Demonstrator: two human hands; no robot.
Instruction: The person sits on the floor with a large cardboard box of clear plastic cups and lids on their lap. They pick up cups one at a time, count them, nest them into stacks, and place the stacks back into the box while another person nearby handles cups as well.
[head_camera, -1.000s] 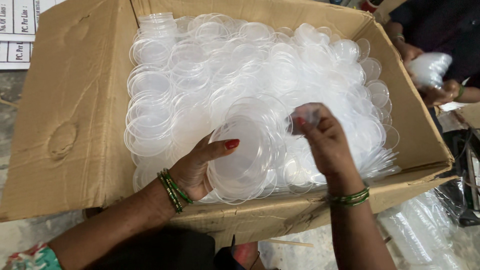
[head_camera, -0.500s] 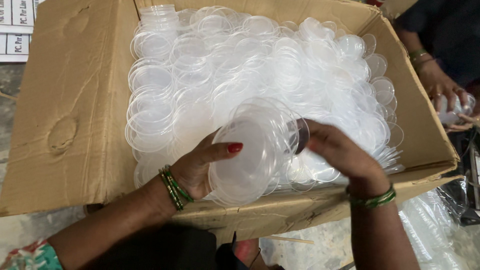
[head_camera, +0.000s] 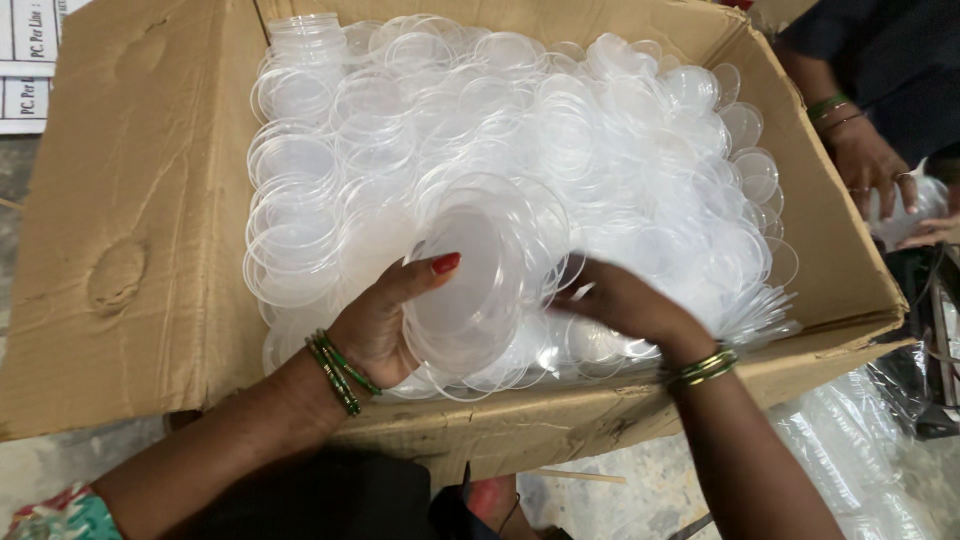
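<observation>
Head view: an open cardboard box (head_camera: 130, 230) filled with clear round plastic lids (head_camera: 520, 130), standing on a grey concrete floor (head_camera: 60, 465). The left hand (head_camera: 385, 320), fingers curled and thumb pressed across the top, grips a stack of clear lids (head_camera: 475, 290) near the box's front wall. The right hand (head_camera: 625, 305) lies palm-down, fingers loosely bent, on loose lids beside the stack; whether it grasps any cannot be told. At right, a co-worker's hand (head_camera: 870, 165); crumpled clear plastic sheeting (head_camera: 850, 450) lies below.
</observation>
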